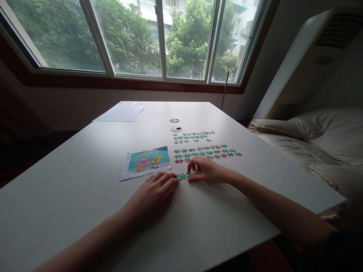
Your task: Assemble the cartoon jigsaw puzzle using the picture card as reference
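Note:
Two or more joined green and yellow puzzle pieces lie flat on the white table. My left hand grips their left edge, its fingers close together and its thumb partly hidden. Just to the right, a single green puzzle piece is pinched between the thumb and fingers of my right hand. A narrow gap appears between that piece and the joined ones. Left of my hands lies a printed picture sheet with cartoon figures on a teal background.
Beyond my right hand, several loose puzzle pieces lie in rows, with more rows of pieces behind. Two small round objects rest farther back. White paper lies at the far left. A cream sofa stands right of the table.

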Demonstrator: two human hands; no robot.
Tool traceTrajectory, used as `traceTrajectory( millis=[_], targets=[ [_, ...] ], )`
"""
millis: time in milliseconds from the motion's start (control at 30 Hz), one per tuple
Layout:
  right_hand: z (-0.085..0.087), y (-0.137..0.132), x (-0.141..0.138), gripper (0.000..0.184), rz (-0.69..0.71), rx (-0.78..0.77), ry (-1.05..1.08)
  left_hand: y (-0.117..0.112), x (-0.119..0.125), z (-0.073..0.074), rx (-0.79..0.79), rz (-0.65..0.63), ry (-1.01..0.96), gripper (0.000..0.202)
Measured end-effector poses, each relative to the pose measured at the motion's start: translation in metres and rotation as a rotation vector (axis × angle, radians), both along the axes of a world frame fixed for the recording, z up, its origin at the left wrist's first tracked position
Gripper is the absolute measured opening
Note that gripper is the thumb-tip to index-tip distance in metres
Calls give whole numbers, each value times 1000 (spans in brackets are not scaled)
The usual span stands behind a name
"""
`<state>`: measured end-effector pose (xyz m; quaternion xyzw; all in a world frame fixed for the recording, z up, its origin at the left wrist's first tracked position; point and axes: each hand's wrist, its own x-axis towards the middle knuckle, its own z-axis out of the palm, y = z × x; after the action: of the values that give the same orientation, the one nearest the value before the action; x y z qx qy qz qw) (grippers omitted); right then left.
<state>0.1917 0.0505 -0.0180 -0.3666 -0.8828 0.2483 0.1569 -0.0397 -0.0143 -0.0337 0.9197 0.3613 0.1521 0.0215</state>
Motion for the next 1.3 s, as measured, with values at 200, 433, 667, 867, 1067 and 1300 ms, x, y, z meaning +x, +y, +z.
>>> traceTrajectory(
  millis=[200,433,667,867,1067,1300],
  targets=[
    [-1,0,-4,26,3,5,-3,0,1,0,-6,7,5,25],
    [1,0,-5,25,-5,20,0,1,1,0,-2,1,-7,24],
    [-3,-2,-6,15,-3,23,73,1,1,0,6,2,-16,24],
    [-6,-2,-8,10,-16,45,92,1,2,1,1,-1,-17,26],
    [-4,-4,-8,12,-33,74,27,0,2,2,-5,2,-15,25],
    [-6,-3,-5,9,-10,67,102,1,3,2,-14,-1,-7,25]
  ],
)
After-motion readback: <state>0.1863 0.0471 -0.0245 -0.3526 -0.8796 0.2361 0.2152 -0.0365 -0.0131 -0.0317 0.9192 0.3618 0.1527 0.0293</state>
